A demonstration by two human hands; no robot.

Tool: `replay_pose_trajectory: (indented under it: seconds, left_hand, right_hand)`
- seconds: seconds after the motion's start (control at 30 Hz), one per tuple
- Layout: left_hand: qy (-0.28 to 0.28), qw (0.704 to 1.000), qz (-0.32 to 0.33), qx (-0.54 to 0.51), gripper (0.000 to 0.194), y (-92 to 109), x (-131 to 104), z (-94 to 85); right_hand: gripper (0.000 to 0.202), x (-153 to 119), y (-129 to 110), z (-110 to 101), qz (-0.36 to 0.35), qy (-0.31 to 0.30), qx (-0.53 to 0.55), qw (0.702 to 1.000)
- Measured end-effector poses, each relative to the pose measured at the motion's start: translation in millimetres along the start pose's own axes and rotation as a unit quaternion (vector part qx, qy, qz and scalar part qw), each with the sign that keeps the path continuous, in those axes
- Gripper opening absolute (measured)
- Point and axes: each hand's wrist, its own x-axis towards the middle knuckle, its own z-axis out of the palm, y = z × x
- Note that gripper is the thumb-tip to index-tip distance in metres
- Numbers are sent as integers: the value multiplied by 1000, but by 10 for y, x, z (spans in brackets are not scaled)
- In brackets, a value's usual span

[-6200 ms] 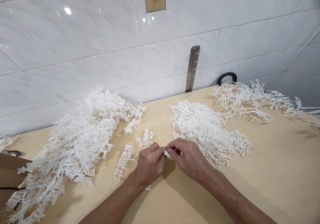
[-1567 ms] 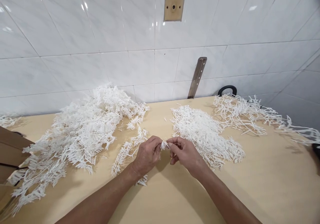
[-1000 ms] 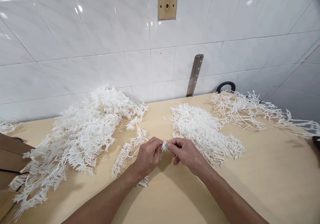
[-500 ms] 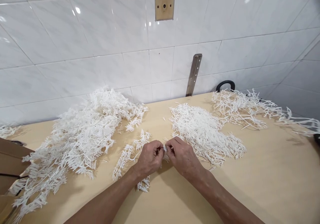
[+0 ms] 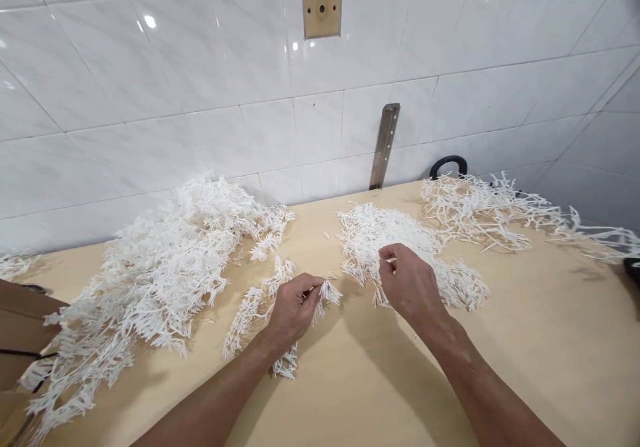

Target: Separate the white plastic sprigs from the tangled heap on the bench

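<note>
A small white branched plastic cluster (image 5: 329,292) is pinched between the thumb and fingers of my left hand (image 5: 296,304), low over the table's middle. My right hand (image 5: 406,277) is closed in a pinch above the near part of a heap of small white pieces (image 5: 380,230); whatever its fingertips hold is too small to make out. Beside and partly under my left hand and wrist lies a loose strip of white branched pieces (image 5: 250,314). To the left spreads a large tangled pile of white branched plastic (image 5: 175,254).
Bare white branching frames (image 5: 480,207) lie at the back right, near a black curved handle (image 5: 449,162). A perforated metal strip (image 5: 385,146) leans on the tiled wall. A cardboard box (image 5: 23,327) stands at the left edge of the wooden table (image 5: 540,340).
My right hand has parted from my left and moved right, over the heap of small pieces. My left hand stays almost in place, with its white cluster now more exposed.
</note>
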Motion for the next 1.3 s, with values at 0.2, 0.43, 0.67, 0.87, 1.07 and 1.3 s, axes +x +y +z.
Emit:
replay_pose_trajectory:
  seconds: [0.2,0.43,0.67,0.87,1.07,1.3]
  left_hand:
    - [2,1000,-14,-4,21,20,-4,7]
    - [-19,999,-32,12,21,36,-2,29]
    - [-34,999,-35,23,17,53,-3,42]
    - [-54,997,17,55,20,58,26,28]
    - [-58,995,55,67,19,49,-4,17]
    - [19,994,87,62,17,15,-30,53]
  right_hand:
    - [21,-234,-379,63,-81,-142,168,972]
    - [17,-317,-443,152,-66,-198,167,964]
    - [16,-348,-404,209,-134,-169,109,970]
    - [16,-440,-417,345,-206,-122,21,971]
    - [18,-209,-131,272,-120,-70,-100,985]
    - [10,-30,56,108,-39,-2,-45,998]
